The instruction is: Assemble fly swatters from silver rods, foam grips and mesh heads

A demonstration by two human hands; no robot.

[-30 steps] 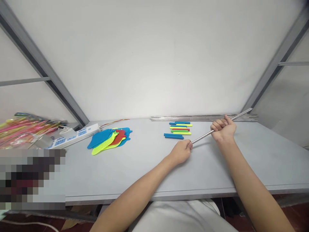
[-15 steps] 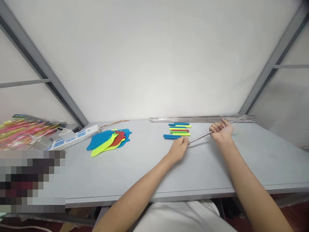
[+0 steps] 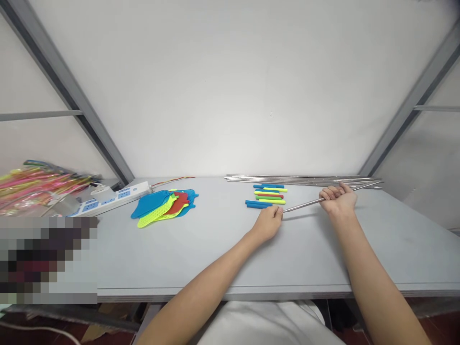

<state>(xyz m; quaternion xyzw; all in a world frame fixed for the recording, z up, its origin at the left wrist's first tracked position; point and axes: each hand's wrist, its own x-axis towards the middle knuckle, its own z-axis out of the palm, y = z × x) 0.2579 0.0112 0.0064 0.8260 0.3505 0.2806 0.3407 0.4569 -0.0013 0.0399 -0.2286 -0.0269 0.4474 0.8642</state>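
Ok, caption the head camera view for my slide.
Left hand and right hand hold a slanted metal rod near colorful sticks.

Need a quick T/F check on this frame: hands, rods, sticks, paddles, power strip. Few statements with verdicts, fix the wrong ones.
1. The left hand and right hand grip the same metal rod. True.
2. The coloured paddles lie right of the coloured sticks. False: they lie left of them.
3. The left hand is nearer the sticks than the right hand is. True.
4. The power strip is black. False: it is white with blue sockets.
5. More metal rods lie along the table's back edge. True.
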